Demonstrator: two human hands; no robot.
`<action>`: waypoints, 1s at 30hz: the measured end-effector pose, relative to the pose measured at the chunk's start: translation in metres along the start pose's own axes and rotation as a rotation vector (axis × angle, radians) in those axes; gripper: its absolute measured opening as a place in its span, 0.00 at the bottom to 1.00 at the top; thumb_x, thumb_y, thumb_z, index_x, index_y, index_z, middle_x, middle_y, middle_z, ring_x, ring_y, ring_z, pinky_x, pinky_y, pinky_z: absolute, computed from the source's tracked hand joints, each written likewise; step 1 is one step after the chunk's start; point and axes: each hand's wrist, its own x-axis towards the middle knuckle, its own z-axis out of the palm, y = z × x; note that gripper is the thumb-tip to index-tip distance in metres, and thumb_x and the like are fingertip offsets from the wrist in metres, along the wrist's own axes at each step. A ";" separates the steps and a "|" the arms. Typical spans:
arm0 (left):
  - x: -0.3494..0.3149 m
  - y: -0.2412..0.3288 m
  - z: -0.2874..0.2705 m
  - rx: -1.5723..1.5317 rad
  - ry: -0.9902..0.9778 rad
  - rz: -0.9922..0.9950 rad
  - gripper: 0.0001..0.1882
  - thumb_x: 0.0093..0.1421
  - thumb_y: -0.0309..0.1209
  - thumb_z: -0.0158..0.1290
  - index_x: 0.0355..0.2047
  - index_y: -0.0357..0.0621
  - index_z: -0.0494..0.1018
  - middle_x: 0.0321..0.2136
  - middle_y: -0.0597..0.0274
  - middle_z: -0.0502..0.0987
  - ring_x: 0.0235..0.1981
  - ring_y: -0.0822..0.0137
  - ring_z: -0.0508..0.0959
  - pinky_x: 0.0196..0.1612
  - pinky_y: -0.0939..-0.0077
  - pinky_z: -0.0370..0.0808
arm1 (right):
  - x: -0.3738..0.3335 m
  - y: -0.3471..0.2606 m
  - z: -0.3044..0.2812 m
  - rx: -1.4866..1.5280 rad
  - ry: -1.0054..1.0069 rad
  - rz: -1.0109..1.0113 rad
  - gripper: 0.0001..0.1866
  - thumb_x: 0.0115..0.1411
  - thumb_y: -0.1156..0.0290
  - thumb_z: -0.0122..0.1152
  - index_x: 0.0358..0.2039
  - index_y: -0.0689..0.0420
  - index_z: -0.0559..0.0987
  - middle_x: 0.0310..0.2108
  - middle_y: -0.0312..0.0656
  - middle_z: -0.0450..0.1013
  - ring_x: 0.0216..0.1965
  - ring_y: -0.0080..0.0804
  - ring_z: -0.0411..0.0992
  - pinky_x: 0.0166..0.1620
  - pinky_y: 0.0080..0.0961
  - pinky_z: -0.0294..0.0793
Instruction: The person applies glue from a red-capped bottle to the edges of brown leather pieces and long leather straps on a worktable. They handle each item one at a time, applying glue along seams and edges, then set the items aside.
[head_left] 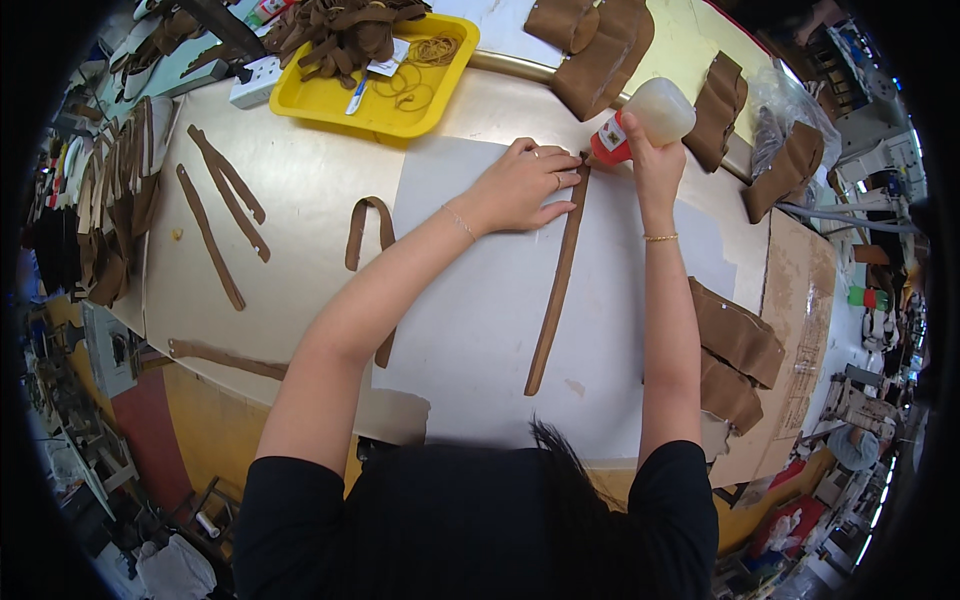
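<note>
A long narrow brown strip [556, 300] lies on the grey sheet, running from its far end down towards me. My left hand [525, 187] is open and lies flat beside the strip's far part, fingertips touching its left edge. In my right hand [655, 170] is a squeeze bottle [662, 112] with a cloudy, pale body and a red top. It is tipped over, its nozzle pointing down and left to the strip's far end, close to my left fingertips. Whether the nozzle touches the strip, I cannot tell.
Several loose brown strips [212, 237] lie on the left. A yellow tray [400, 122] at the back holds brown pieces, elastic bands and a blue-handled knife [357, 95]. Folded brown pieces [735, 340] lie right of my right arm, others [605, 60] along the back. A hanging bundle [125, 190] is far left.
</note>
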 end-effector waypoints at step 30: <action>-0.001 -0.002 0.003 -0.018 0.011 -0.019 0.20 0.53 0.39 0.57 0.45 0.46 0.76 0.52 0.63 0.73 0.56 0.67 0.68 0.56 0.66 0.60 | -0.072 -0.022 -0.018 -0.012 -0.136 0.060 0.34 0.48 0.43 0.69 0.40 0.64 0.77 0.36 0.42 0.78 0.37 0.28 0.75 0.40 0.24 0.74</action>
